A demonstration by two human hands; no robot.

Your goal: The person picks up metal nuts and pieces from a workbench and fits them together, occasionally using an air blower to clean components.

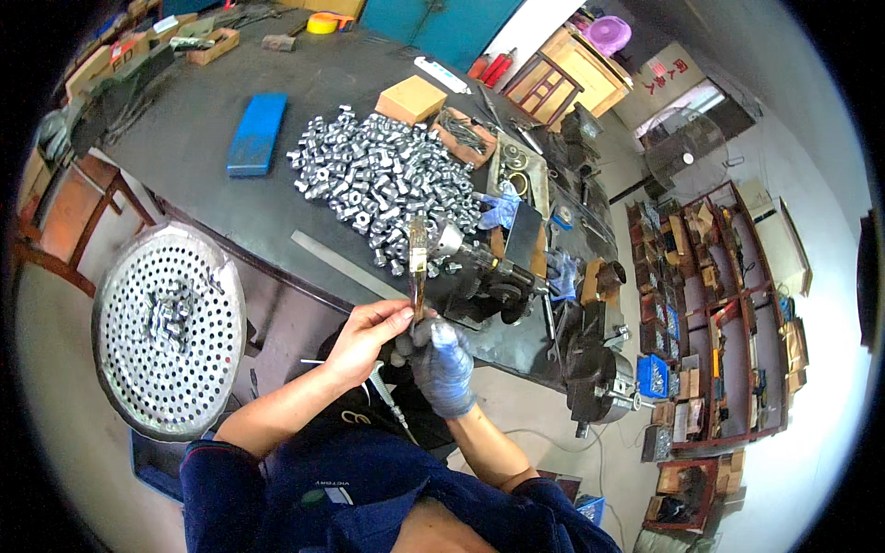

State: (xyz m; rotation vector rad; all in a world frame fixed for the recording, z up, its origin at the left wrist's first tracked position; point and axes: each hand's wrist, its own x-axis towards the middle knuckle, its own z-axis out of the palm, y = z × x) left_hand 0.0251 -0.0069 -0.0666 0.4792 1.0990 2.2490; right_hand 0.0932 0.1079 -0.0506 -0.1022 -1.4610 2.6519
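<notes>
My bare left hand point(364, 339) is closed in a pinch, thumb and fingers at the lower end of a narrow, flat, upright strip point(418, 267), yellowish above and brown below. Close against it is my right hand point(444, 370) in a grey-blue work glove, fingers curled; what they hold, if anything, is hidden. Just beyond stands a small dark bench machine with a silver chuck point(448, 240). Behind it a large heap of shiny metal fittings point(369, 175) covers part of the dark table. A slim white-handled tool point(383, 389) lies below my hands.
On the left stands a round perforated metal tray point(115, 341) with several fittings on it. The dark table point(203, 157) bears a blue box point(256, 135), a cardboard box point(411, 99) and a flat metal bar point(336, 261). Shelves point(737, 341) and a fan point(687, 158) stand at right.
</notes>
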